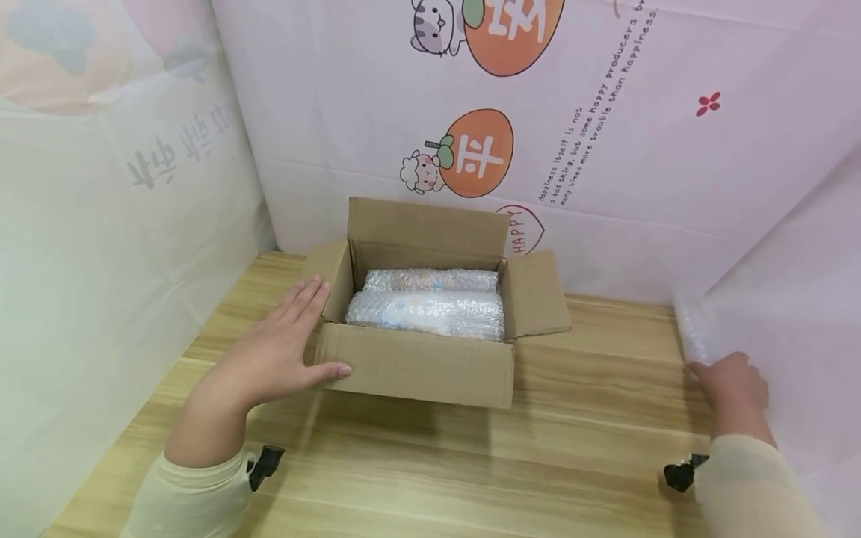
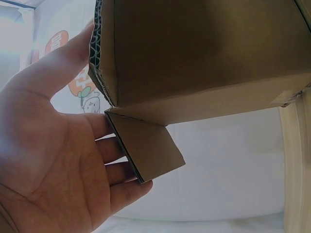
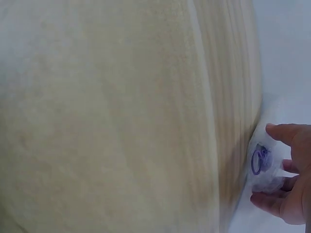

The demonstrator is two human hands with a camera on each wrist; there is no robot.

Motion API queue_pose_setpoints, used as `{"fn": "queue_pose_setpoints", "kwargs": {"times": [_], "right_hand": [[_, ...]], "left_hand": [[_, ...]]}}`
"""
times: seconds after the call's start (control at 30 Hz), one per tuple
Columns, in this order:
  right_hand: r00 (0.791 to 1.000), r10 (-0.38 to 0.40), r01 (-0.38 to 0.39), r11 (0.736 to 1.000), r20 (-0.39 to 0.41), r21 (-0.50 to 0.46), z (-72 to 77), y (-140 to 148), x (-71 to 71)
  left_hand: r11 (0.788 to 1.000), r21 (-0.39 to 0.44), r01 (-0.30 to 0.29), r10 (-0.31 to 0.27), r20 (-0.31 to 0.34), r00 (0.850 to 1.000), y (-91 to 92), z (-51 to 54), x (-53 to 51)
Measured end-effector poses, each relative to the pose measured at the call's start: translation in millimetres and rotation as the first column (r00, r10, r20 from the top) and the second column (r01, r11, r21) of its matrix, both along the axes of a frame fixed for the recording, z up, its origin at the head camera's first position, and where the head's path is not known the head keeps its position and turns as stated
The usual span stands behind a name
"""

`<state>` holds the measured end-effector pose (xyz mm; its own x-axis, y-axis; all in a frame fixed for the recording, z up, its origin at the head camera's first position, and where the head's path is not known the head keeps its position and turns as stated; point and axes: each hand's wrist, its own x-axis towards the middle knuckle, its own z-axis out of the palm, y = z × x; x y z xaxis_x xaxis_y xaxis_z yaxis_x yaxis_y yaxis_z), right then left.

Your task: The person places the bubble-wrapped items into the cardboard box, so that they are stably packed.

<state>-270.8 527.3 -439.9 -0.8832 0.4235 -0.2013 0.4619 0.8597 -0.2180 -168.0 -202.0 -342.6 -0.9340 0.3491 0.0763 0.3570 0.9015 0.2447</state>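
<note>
An open cardboard box stands on the table with its flaps spread outward. Inside lie two bubble-wrapped rolls, a front roll and a back roll. My left hand rests on the box's left side, fingers straight along the left flap and thumb on the front flap; the left wrist view shows its fingers behind a cardboard flap. Over at the right wall, my right hand grips the near end of another bubble-wrapped roll. Something purple shows through that wrapped roll in the right wrist view.
Printed cloth walls enclose the wooden table at the left, back and right. The back cloth rises just behind the box. A black clip-like mount sits at the left wrist, and a similar mount at the right.
</note>
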Motion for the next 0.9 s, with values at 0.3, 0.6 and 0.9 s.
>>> {"fn": "queue_pose_setpoints", "kwargs": {"times": [0.3, 0.6, 0.9], "right_hand": [[0.997, -0.014, 0.011, 0.999, -0.074, -0.036, 3.7, -9.4, 7.6], [0.979, -0.027, 0.011, 0.997, -0.201, -0.078, 20.4, -31.7, 13.2], [0.931, -0.007, -0.030, 0.995, -0.364, -0.096, 44.4, -67.4, 24.3]], "left_hand": [[1.000, 0.007, 0.001, -0.001, 0.003, 1.000, -0.3, 0.6, 0.5], [1.000, 0.001, -0.004, 0.004, 0.008, 1.000, -0.9, 0.4, 0.4], [1.000, 0.006, -0.004, 0.004, 0.007, 1.000, 0.3, 2.0, 0.8]]}}
